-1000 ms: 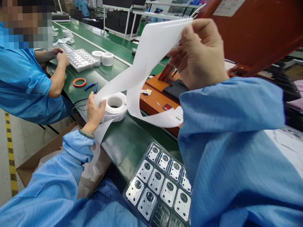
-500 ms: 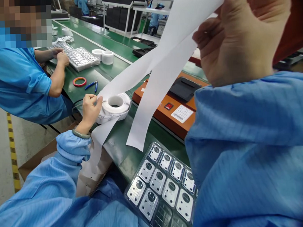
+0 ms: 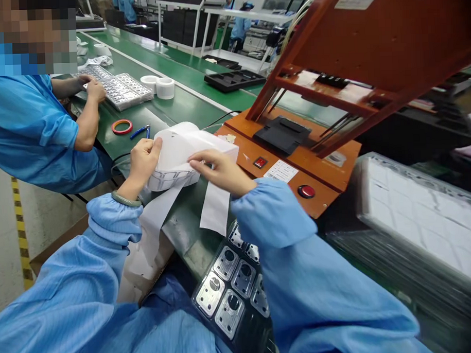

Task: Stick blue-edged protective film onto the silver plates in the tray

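My left hand [image 3: 143,161] grips the side of a white film roll [image 3: 173,171] that stands tilted above the green bench. My right hand [image 3: 220,170] lies across the top, holding a loop of white film [image 3: 196,144] folded over the roll. Two white strips hang from the roll: a long one [image 3: 155,220] toward the cardboard box and a shorter one [image 3: 215,208] over the bench edge. Below my right forearm sits a clear tray of metal plates [image 3: 227,285], partly hidden by my sleeve.
An orange machine [image 3: 281,167] with a raised red-brown lid [image 3: 370,43] stands to the right. At left, a co-worker's hands rest on a tray of metal parts [image 3: 118,91]. Nearby are a red tape ring [image 3: 122,127], blue pliers [image 3: 139,132] and white rolls [image 3: 165,88].
My right hand has dropped from high up to the roll, bringing the raised film down and folding it over the roll. The roll now tilts up in my left hand.
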The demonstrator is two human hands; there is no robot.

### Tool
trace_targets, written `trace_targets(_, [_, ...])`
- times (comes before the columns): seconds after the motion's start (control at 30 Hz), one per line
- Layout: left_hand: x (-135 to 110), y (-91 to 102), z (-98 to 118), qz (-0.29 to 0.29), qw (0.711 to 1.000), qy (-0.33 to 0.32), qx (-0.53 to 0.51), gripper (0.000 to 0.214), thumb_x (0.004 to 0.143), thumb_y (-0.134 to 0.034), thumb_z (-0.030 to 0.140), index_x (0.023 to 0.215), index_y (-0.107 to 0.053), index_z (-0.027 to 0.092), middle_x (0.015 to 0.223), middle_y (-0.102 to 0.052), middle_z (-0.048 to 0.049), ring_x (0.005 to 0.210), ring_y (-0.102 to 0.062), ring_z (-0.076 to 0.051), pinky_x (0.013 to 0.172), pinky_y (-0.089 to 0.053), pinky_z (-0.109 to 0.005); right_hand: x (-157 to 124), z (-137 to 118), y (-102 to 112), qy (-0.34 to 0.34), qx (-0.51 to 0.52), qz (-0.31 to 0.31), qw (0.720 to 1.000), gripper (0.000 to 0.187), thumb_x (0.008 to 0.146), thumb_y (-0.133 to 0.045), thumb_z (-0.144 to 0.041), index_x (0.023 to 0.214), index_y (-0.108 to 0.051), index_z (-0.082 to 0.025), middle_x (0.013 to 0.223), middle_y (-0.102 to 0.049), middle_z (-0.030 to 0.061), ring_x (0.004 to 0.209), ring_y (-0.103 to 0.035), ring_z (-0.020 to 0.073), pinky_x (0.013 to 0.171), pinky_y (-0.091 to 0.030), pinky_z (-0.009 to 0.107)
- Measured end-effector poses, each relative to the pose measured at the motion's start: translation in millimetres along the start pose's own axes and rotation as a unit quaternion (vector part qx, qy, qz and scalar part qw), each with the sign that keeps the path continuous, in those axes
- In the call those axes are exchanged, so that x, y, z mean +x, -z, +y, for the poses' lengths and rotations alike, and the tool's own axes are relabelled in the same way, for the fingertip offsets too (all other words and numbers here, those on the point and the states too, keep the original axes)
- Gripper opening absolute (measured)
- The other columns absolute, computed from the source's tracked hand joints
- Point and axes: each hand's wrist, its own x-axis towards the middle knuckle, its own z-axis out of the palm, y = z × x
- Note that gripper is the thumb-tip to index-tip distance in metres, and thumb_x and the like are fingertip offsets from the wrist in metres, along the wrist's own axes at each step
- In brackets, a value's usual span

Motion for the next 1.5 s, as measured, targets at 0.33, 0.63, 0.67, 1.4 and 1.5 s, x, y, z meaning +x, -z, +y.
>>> trace_targets(0.33, [-7,10.9,-4,-0.017,0.999,0.036,-0.037,0.046,0.092,-0.038,0.047,0.089,-0.067,0.011,0.09,-0.066,-0.0073,0.086,-0.06,-0.014,0.077,-0.045,-0.022,33,-11,-67,-0.09,-0.109,-0.067,0.988,0.033,0.088,-0.052,-0.043,0.104,-0.068,-0.019,0.102,-0.067,0.0081,0.1,-0.058,0.0223,0.088,-0.037,0.034])
trace_targets(0.63, [-47,9.5,-34,-0.074,0.991,-0.01,-0.116,0.054,0.085,-0.053,0.046,0.128,-0.046,0.014,0.124,-0.055,-0.0148,0.107,-0.06,-0.017,0.097,-0.048,-0.033,31,6,-65,-0.186,-0.009,-0.001,0.982,0.023,0.083,-0.06,-0.034,0.094,-0.067,-0.015,0.091,-0.068,0.0028,0.083,-0.059,0.0121,0.075,-0.041,0.023])
trace_targets(0.67, [-50,9.2,-36,-0.077,0.993,-0.03,-0.089,0.053,0.084,-0.054,0.045,0.126,-0.048,0.014,0.122,-0.056,-0.0143,0.108,-0.059,-0.018,0.099,-0.047,-0.034,30,6,-63,-0.189,-0.001,0.002,0.982,0.023,0.082,-0.06,-0.033,0.093,-0.066,-0.015,0.09,-0.067,0.0026,0.081,-0.059,0.0113,0.074,-0.041,0.022])
trace_targets(1.4, [-66,5.8,-46,-0.024,0.986,-0.155,0.061,0.031,0.089,-0.049,0.037,0.112,-0.054,0.016,0.109,-0.06,-0.0102,0.109,-0.054,-0.017,0.097,-0.047,-0.034,60,-7,-68,-0.201,0.014,-0.058,0.978,0.054,0.082,-0.047,-0.063,0.087,-0.07,-0.015,0.081,-0.067,0.0055,0.077,-0.059,0.0143,0.069,-0.04,0.023])
trace_targets(1.5, [-68,3.3,-48,-0.017,0.982,-0.178,0.059,0.028,0.088,-0.051,0.033,0.109,-0.054,0.015,0.11,-0.06,-0.0104,0.111,-0.054,-0.016,0.099,-0.046,-0.034,72,-8,-73,-0.225,-0.047,-0.054,0.972,0.058,0.077,-0.048,-0.069,0.083,-0.069,-0.015,0.084,-0.067,0.0098,0.081,-0.061,0.0204,0.072,-0.043,0.028])
